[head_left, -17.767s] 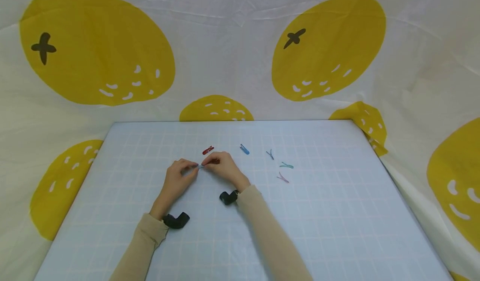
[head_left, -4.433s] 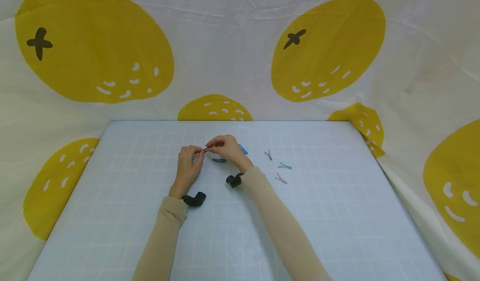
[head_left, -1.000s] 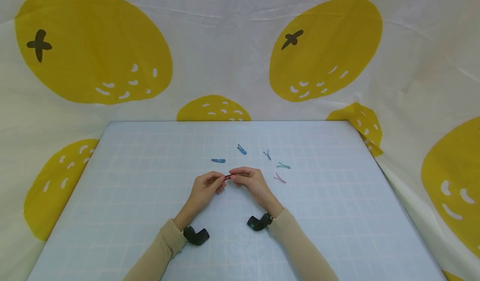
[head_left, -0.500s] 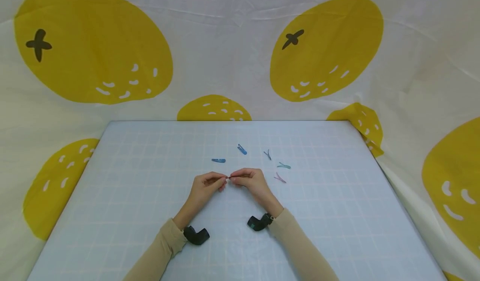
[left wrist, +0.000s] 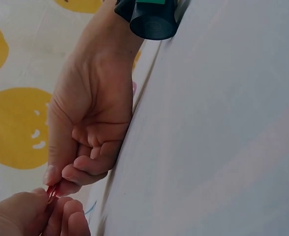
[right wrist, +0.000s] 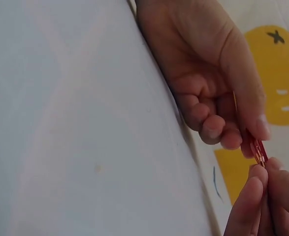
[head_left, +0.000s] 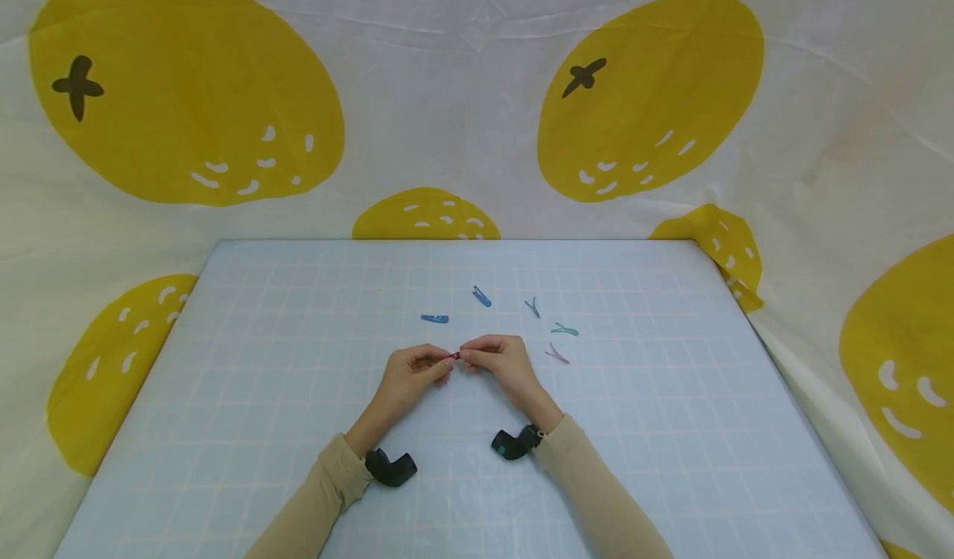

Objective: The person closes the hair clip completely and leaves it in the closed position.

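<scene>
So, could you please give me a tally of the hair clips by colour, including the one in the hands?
Slim red hair clip, pinched between both hands: 1
Slim blue to grey-blue hair clips: 3
Slim teal-green hair clip, spread open: 1
Slim pink hair clip, spread open: 1
Total: 6

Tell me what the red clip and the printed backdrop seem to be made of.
The red clip looks like thin metal, glossy red, judging by its slim strips and bright glints; plastic isn't ruled out. The printed backdrop may be fabric or plastic sheeting, slightly shiny, with visible creases.
</scene>
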A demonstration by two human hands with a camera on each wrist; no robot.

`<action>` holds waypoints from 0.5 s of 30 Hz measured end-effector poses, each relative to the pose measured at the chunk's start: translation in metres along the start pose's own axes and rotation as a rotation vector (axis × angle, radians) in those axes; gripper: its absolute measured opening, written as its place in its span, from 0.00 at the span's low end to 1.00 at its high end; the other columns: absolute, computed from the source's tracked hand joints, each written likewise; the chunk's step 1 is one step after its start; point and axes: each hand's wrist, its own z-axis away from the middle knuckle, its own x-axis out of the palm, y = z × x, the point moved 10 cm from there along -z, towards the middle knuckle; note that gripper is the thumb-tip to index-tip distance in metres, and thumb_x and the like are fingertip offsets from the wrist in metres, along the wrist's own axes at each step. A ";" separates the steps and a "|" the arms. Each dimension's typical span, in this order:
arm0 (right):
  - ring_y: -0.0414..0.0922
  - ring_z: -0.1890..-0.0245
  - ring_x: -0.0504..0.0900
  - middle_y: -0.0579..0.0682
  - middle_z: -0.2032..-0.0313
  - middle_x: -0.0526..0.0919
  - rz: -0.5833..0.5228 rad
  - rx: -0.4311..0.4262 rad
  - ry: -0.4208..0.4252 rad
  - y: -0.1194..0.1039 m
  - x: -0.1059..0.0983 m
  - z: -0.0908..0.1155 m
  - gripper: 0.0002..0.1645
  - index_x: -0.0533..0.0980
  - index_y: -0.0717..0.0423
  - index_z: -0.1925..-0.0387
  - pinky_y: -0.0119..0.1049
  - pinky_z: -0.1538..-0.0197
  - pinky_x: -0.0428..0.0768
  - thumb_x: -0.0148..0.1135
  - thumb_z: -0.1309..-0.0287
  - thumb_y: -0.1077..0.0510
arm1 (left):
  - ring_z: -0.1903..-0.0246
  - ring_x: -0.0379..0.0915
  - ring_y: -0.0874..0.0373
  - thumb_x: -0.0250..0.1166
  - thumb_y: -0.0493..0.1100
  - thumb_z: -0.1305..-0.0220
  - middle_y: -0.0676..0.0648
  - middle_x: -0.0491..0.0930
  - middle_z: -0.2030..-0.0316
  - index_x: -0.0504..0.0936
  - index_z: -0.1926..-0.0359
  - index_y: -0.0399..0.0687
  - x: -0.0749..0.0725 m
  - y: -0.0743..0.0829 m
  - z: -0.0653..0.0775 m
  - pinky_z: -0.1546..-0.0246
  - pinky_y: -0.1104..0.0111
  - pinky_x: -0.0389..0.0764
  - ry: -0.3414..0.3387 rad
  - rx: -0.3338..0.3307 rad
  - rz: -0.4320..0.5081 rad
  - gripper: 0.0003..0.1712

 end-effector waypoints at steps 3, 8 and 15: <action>0.43 0.68 0.85 0.56 0.64 0.88 -0.001 0.013 -0.007 -0.002 0.002 0.001 0.11 0.83 0.71 0.58 0.34 0.60 0.83 0.67 0.40 0.66 | 0.72 0.78 0.39 0.65 0.35 0.33 0.34 0.82 0.71 0.84 0.60 0.30 0.000 0.007 0.001 0.70 0.64 0.82 0.009 0.001 -0.012 0.09; 0.42 0.70 0.84 0.55 0.64 0.88 0.036 0.031 0.002 0.002 0.001 0.000 0.12 0.84 0.66 0.59 0.33 0.62 0.83 0.70 0.41 0.62 | 0.73 0.78 0.47 0.65 0.39 0.32 0.38 0.82 0.72 0.84 0.61 0.35 -0.004 -0.002 -0.001 0.71 0.68 0.81 0.047 0.016 -0.004 0.08; 0.43 0.70 0.83 0.55 0.64 0.88 0.031 0.054 -0.046 0.000 0.004 0.001 0.12 0.84 0.67 0.58 0.33 0.62 0.83 0.69 0.40 0.61 | 0.75 0.77 0.56 0.64 0.37 0.32 0.43 0.82 0.73 0.83 0.63 0.39 -0.006 -0.002 -0.001 0.72 0.70 0.80 0.083 0.028 -0.022 0.05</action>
